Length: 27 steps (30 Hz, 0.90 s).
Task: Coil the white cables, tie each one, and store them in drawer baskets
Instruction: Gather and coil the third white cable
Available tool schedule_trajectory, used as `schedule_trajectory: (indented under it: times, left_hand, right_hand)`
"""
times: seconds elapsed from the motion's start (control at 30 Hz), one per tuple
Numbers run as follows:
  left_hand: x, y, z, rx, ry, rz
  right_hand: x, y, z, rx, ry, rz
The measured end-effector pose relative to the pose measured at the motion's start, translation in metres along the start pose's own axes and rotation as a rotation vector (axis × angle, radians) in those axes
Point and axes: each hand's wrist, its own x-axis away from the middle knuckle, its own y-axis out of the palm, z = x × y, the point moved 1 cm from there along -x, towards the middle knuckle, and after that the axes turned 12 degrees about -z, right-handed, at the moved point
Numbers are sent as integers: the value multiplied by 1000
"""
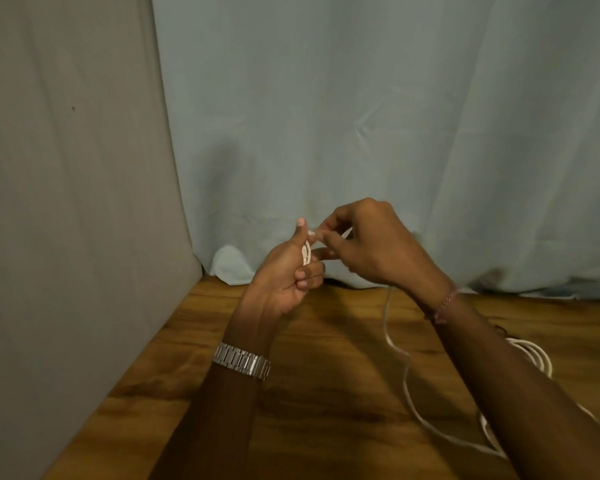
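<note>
Above the wooden table (326, 393) my left hand (288, 271) holds a few short loops of white cable (306, 253) between thumb and curled fingers. My right hand (368, 242) pinches the same cable just to the right of those loops. From under my right wrist the cable's loose length (400, 355) hangs down and trails across the table toward the lower right. A second bundle of white cable loops (537, 355) lies on the table at the right, partly hidden by my right forearm.
A pale blue cloth (361, 116) hangs behind the table and a grey cloth (66, 202) closes off the left side. A metal watch (241, 362) sits on my left wrist and a bead bracelet (445, 306) on my right.
</note>
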Motion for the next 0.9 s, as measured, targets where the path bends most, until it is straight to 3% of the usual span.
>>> schedule_trajectory:
  times: [0.27,0.43,0.53,0.9]
  left_hand:
    - [3,6,7,212,178,-18]
    - [2,5,9,232,213,121]
    - [2,3,8,250,205,111]
    - [2,13,1,4,193,66]
  right_hand:
    - [60,65,-12,-253,-25,63]
    - [69,99,7,-205,-169,124]
    - [69,110,18,-131,-175,139]
    - [42,128,54,-88,-99,144]
